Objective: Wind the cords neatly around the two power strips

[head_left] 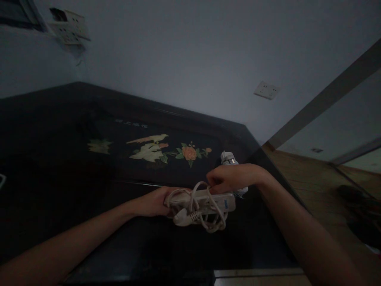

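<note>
A white power strip (229, 201) is wound with loops of its own cord (220, 216), and its plug (182, 217) sits against the near side. My left hand (157, 201) is closed around the strip's left end; its fingertips are partly hidden behind the cord. At the strip's upper edge, the curled fingers of my right hand (222, 178) pinch the cord. Partly covered by my right hand is a whitish bundled object (228, 157) on the dark tabletop (166, 246); its kind cannot be made out.
The glossy black table has an inlaid bird and flowers (189, 153). Behind it, the wall carries a socket plate (267, 90) and more sockets (70, 29) at upper left. A white-edged item (2, 180) shows at far left. Dark things (361, 214) lie on the wooden floor.
</note>
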A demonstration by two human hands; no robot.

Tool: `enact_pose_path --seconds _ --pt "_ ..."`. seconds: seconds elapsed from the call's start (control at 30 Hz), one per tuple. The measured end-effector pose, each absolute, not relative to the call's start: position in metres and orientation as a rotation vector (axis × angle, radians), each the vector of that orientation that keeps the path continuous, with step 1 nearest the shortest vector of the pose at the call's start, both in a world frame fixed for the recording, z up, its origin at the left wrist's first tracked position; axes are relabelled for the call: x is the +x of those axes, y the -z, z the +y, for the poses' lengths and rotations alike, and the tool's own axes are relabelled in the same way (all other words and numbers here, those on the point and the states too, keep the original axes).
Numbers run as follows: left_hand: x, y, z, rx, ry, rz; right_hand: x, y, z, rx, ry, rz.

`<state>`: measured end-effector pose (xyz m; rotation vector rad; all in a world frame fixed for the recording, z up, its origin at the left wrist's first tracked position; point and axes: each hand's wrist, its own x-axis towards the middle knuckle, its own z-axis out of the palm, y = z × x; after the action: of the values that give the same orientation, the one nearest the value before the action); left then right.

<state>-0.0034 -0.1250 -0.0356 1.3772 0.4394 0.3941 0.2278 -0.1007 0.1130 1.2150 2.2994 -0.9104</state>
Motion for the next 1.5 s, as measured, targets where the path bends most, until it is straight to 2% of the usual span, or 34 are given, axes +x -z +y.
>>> enact_pose_path --seconds 0.2,0.4,0.43,0.57,0.63,0.77,0.93,1.27,1.5 --pt "-0.005 0.036 -0.118 1.149 -0.679 0.443 0.228 -0.127 -0.098 1.588 0.674 2.67" --pt "-0.005 0.04 -0.117 0.969 -0.79 0.429 0.227 -0.074 -0.096 2.093 0.835 3.138" --pt "-0.004 0.041 -0.118 0.943 -0.798 0.43 0.224 -0.063 -0.096 2.211 1.042 3.113" --pt "-0.003 0.043 -0.12 0.85 -0.831 0.447 0.21 -0.03 -0.096 2.598 2.247 2.663" --pt "-0.002 0.044 -0.121 0.796 -0.839 0.459 0.203 -0.019 -0.094 2.7 2.613 2.392" --pt "0.0 0.046 -0.12 0.707 -0.856 0.464 0.194 -0.006 -0.089 2.657 2.842 2.113" --pt "0.0 0.045 -0.119 0.698 -0.87 0.457 0.193 0.002 -0.086 2.561 2.938 1.936" --pt "-0.001 0.045 -0.118 0.708 -0.822 0.435 0.193 0.011 -0.098 2.335 3.121 1.756" --pt "0.002 0.041 -0.121 0.737 -0.814 0.389 0.193 0.006 -0.103 2.268 3.271 1.825"
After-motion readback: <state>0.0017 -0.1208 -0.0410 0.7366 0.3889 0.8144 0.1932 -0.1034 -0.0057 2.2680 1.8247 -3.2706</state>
